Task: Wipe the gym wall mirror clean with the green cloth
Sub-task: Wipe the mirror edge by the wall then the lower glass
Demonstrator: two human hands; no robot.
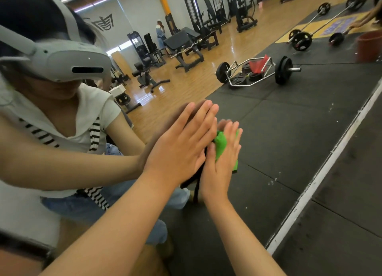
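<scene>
Both hands up on the mirror [285,118] now. Right hand [222,168] is flat, fingers straight & together, pressing the green cloth [221,145] onto the glass. That's palm pressure, not a grip, prob. so the bunched cloth drags evenly. Left hand [177,151] sits just beside it, also spread flat on the glass, holding nothing; looks like a brace for a low, leaning reach (my read, not a given). Cloth is low on the mirror, not far above the white bottom strip [322,172], mostly hidden under the fingers. Count: 2 hands, 1 cloth, 1 mirror. Reflection shows 1 hex bar [254,73] w/ plates. White specks near the strip, on glass or mat, can't tell.
</scene>
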